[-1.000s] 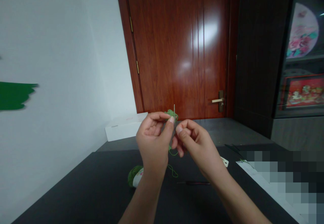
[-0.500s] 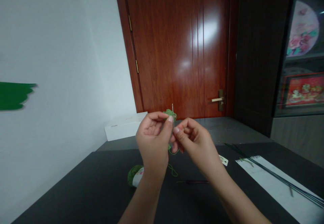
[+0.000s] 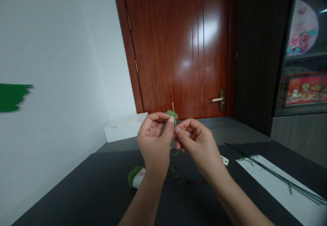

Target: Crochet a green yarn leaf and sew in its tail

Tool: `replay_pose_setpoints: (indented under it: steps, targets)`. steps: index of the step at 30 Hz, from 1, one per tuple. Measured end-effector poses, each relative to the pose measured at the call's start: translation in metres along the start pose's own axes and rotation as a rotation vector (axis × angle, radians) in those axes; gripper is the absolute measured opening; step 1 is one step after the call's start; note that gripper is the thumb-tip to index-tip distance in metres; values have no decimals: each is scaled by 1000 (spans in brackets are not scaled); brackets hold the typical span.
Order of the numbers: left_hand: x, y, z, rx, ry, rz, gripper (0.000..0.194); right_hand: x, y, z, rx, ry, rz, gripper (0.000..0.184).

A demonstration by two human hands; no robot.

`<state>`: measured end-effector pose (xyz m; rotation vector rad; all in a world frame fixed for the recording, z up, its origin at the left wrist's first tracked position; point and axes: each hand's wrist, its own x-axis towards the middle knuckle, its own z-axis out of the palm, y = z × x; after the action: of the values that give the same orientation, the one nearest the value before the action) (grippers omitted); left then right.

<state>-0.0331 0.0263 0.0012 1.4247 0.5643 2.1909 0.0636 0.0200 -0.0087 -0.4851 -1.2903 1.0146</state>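
My left hand is raised over the table, thumb and forefinger pinching a small green crocheted piece that shows above the fingertips. Close beside it, my right hand grips the lower end of a thin metal needle, which points upward past the left thumb. The needle crosses the edge of the crocheted piece; whether it passes through the stitches I cannot tell. A strand of green yarn hangs below the hands. Behind my left wrist lies a ball of green yarn with a paper band.
A crochet hook with a dark handle lies on the black table, partly behind my right arm. To the right, dark green stems rest across white paper. A cream tag and a white box lie farther back.
The needle's tip has tilted slightly to the left and stands a bit higher. Both hands keep nearly the same hold. The whole view has shifted a little.
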Motion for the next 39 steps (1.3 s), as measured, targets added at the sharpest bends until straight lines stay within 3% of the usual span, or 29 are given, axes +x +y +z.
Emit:
replay_pose_setpoints:
  steps: [4,9,13,15,18,20,23,26,31,39]
  targets:
    - [-2,1,2,-16,-36,-31,16,-2,1,-4,-121,113,-100,24]
    - [7,7,-4,-120,-154,-193,27,-3,0,-13,-512,176,-287,10]
    - [16,9,-12,-193,-252,-296,18,-4,-7,-15,-702,184,-418,13]
    - [17,9,-13,-216,-221,-286,12,-3,-10,-15,-684,167,-425,12]
    - [17,7,-14,-240,-186,-300,9,0,-13,-21,-509,52,-315,17]
    - [17,6,-14,-263,-194,-343,9,3,-13,-30,-443,48,-276,20]
    - [17,5,-15,-291,-206,-412,10,10,-13,-44,-477,135,-326,14]
    - [18,4,-17,-300,-220,-447,9,14,-12,-51,-516,28,-310,15]
    - [19,4,-17,-301,-235,-465,9,14,-6,-43,-335,-162,-154,24]
    - [20,4,-17,-323,-212,-508,9,9,-4,-31,-187,-204,-128,35]
